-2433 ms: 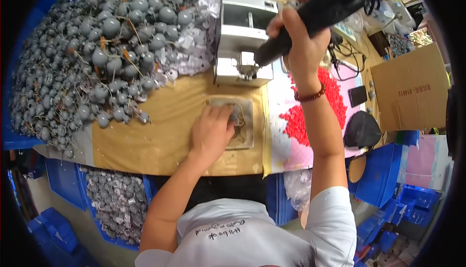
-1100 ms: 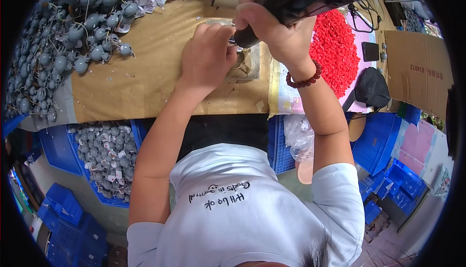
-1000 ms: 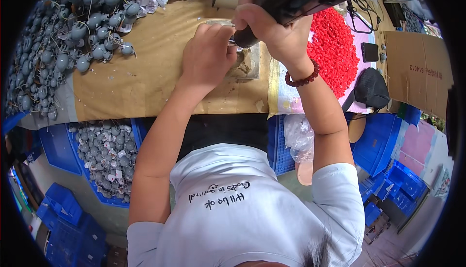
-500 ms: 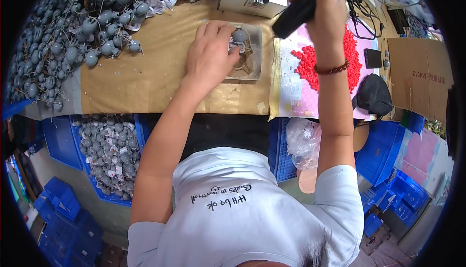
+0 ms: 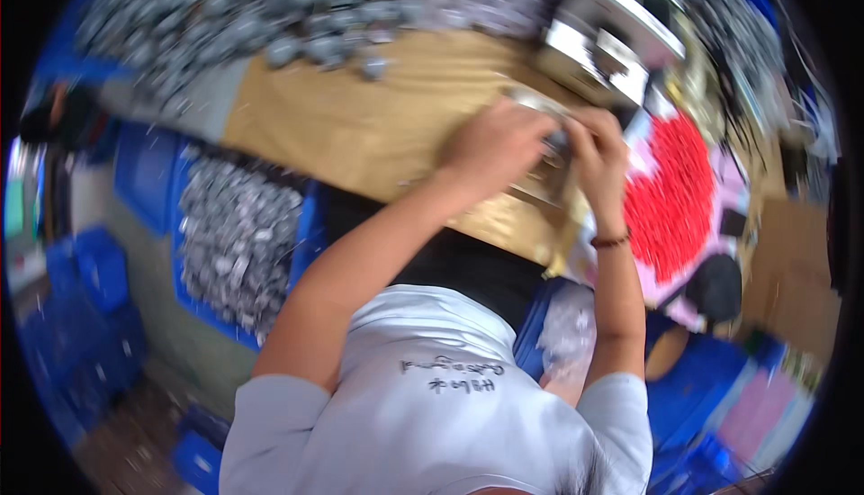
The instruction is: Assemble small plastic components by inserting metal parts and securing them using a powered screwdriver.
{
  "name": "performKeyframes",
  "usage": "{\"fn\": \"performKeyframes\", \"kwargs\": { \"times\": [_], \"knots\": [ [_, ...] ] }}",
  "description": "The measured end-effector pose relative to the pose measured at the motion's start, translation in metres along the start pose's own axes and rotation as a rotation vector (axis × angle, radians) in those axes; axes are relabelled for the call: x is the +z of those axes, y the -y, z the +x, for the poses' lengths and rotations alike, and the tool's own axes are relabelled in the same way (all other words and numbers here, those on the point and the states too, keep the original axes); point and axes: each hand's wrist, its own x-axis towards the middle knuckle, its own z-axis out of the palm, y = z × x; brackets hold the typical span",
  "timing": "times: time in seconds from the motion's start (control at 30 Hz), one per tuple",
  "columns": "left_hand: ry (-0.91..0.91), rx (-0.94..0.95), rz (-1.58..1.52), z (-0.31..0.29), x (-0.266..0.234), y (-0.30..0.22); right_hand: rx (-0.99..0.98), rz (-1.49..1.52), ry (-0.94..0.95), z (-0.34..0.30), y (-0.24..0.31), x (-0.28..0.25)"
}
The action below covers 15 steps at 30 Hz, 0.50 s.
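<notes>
My left hand (image 5: 499, 148) is curled over a clear, shallow block-shaped holder (image 5: 538, 187) on the brown-covered table. Close beside it my right hand (image 5: 601, 157), with a beaded bracelet at the wrist, has thumb and fingers drawn together. Between the two hands a small grey part (image 5: 558, 141) shows at the holder, partly covered by fingers. Motion blur smears the fingertips, and what exactly they pinch cannot be made out.
Grey round parts with wires (image 5: 297, 22) are heaped at the back left. A white metal box-like machine (image 5: 585, 54) stands behind my hands. Small red pieces (image 5: 670, 198) lie to the right, near a black cap-like thing (image 5: 715, 286). A blue crate (image 5: 184, 265) of grey parts sits below the table.
The black tool has left my right hand and is out of view. That hand has come down beside my left hand at the holder. The whole view has turned and shifted.
</notes>
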Motion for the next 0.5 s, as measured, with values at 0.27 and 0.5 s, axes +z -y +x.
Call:
{"fn": "performKeyframes", "kwargs": {
  "times": [0.27, 0.5],
  "knots": [
    [-0.125, -0.408, -0.487, -0.026, -0.021, -0.002, 0.005, -0.127, 0.05, 0.048, -0.017, -0.005],
    [-0.799, -0.753, -0.413, -0.184, -0.157, 0.016, 0.268, 0.203, 0.099, 0.054, -0.024, -0.068]
  ]
}}
